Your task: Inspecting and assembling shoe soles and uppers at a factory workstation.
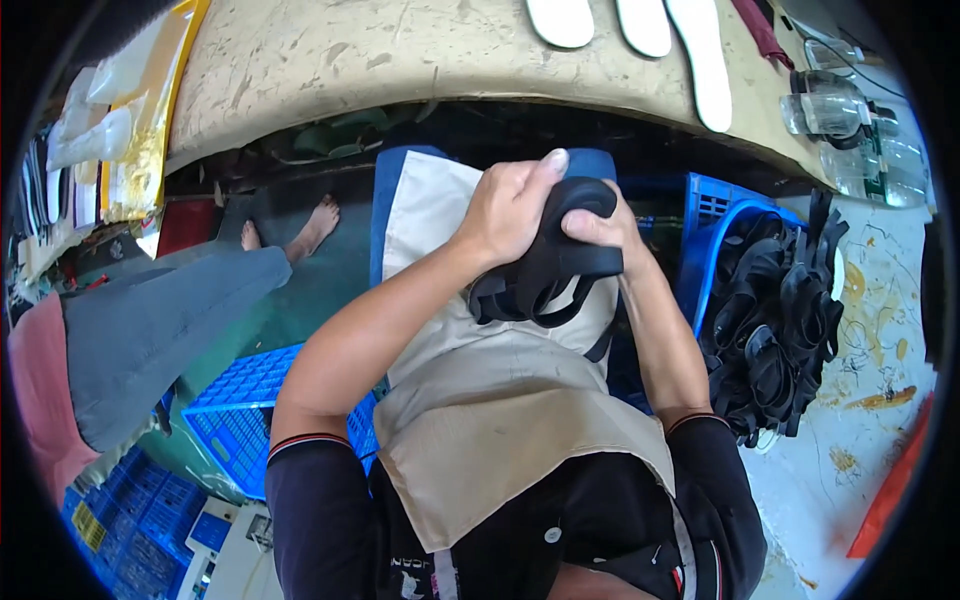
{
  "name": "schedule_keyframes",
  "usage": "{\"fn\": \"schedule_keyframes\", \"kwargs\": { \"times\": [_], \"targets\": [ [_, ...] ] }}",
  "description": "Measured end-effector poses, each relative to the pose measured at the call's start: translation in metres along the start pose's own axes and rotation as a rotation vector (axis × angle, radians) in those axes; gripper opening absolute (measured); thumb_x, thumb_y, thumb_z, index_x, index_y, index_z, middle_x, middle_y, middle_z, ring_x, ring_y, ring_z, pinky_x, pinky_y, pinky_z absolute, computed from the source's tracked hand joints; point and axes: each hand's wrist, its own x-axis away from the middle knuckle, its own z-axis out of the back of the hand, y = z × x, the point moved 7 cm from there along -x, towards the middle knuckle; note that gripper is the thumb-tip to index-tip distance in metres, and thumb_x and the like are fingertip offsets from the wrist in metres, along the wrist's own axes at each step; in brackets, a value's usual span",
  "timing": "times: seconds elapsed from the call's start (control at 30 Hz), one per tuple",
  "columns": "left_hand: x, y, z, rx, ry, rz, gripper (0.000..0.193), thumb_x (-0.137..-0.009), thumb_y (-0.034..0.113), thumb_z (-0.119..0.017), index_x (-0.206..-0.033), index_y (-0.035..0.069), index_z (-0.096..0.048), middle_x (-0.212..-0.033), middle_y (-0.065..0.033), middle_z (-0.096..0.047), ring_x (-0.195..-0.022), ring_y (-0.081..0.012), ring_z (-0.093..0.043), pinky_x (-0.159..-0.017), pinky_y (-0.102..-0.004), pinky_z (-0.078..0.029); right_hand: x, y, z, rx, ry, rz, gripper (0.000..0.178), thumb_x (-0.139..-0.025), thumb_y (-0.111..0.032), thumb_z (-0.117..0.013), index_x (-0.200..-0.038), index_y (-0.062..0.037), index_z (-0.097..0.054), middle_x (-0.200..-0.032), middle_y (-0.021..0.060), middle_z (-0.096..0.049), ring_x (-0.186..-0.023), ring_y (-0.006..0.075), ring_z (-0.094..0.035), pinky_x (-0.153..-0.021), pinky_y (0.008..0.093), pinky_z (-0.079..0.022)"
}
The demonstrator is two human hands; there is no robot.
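Note:
Above my apron-covered lap I hold a black strappy sandal [545,258] with both hands. My left hand [508,208] is closed around its left side, the thumb pointing up along the far end. On the other side my right hand [612,228] grips it, its thumb pressed across the rounded black end. Loose looped straps hang from the sandal toward my body. Most of my right fingers are hidden behind it. A beige apron [500,400] lies under the sandal.
Ahead is a worn beige table [330,60] with several white insoles [700,65]. At right, a blue crate [700,250] stands beside piled black sandals [770,310] and plastic bottles [850,130]. Left are a blue basket [235,420] and another person's grey-trousered leg [170,320].

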Motion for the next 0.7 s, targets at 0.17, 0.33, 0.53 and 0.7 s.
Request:
{"fn": "schedule_keyframes", "kwargs": {
  "times": [0.17, 0.33, 0.53, 0.7],
  "targets": [
    [0.039, -0.046, 0.007, 0.281, -0.122, 0.239, 0.046, -0.104, 0.031, -0.047, -0.083, -0.002, -0.072, -0.069, -0.0054, -0.065, -0.060, -0.0142, -0.052, -0.062, -0.0269, -0.044, 0.015, 0.012, 0.023, -0.080, 0.098, 0.033, 0.023, -0.076, -0.018, -0.073, -0.086, 0.0026, -0.070, -0.079, 0.0072, -0.069, -0.068, 0.0149, -0.058, -0.067, 0.0274, -0.049],
    [0.059, -0.041, 0.005, 0.302, -0.096, 0.064, 0.023, -0.096, 0.016, -0.063, -0.092, -0.002, -0.076, -0.072, -0.0047, -0.069, -0.063, -0.0118, -0.054, -0.063, -0.0232, -0.045, 0.032, 0.033, 0.040, -0.180, 0.239, 0.052, 0.045, -0.076, -0.039, -0.078, -0.093, 0.0020, -0.069, -0.081, 0.0136, -0.068, -0.070, 0.0213, -0.060, -0.066, 0.0298, -0.050],
    [0.066, -0.042, 0.003, 0.179, -0.019, 0.178, 0.007, -0.087, 0.001, -0.071, -0.091, -0.003, -0.075, -0.081, -0.0038, -0.070, -0.070, -0.0096, -0.056, -0.068, -0.0210, -0.047, 0.030, 0.035, 0.039, -0.313, 0.082, 0.105, 0.038, -0.075, -0.033, -0.075, -0.088, 0.0019, -0.071, -0.079, 0.0120, -0.069, -0.065, 0.0180, -0.058, -0.063, 0.0302, -0.047],
    [0.059, -0.063, -0.006, 0.271, -0.165, 0.432, 0.012, -0.085, 0.008, -0.074, -0.090, -0.003, -0.076, -0.073, -0.0020, -0.067, -0.064, -0.0080, -0.052, -0.061, -0.0204, -0.043, 0.025, 0.029, 0.033, -0.234, 0.004, 0.099, 0.046, -0.072, -0.040, -0.076, -0.086, 0.0033, -0.071, -0.077, 0.0134, -0.068, -0.063, 0.0180, -0.057, -0.061, 0.0303, -0.047]
  ]
}}
